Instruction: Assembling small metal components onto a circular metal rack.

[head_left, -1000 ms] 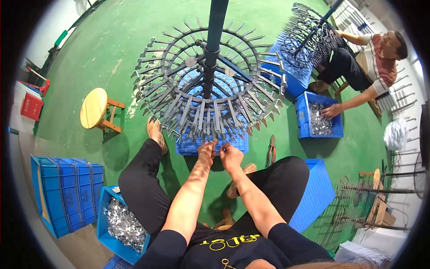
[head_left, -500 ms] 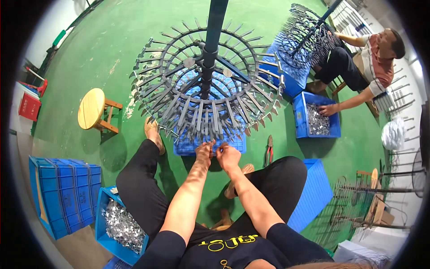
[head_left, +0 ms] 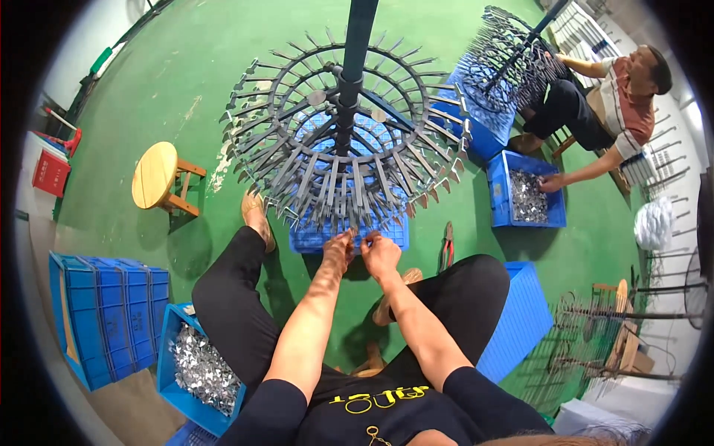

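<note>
In front of me stands a dark metal rack [head_left: 357, 160] with rings of prongs around an upright pole; small metal pieces hang at the prong tips. My left hand [head_left: 340, 247] is at the rack's near lower edge, fingers bent and closed. Close beside it my right hand [head_left: 379, 253] has its fingers pinched together. What either hand holds is too small to make out. Under the rack lies a blue plastic crate [head_left: 309, 241]. By my left leg, a blue bin [head_left: 169, 357] holds many small shiny metal pieces [head_left: 204, 372].
Red-handled pliers [head_left: 446, 249] lie on the green floor by my right knee. A wooden stool [head_left: 155, 176] and stacked blue crates [head_left: 111, 320] stand left. At right, a co-worker [head_left: 625, 111] sits by another rack [head_left: 513, 63], one hand at a bin of metal pieces [head_left: 528, 197].
The rack has turned slightly, and my hands have shifted a little along its near edge. The co-worker's hand has moved a bit to the right over the bin.
</note>
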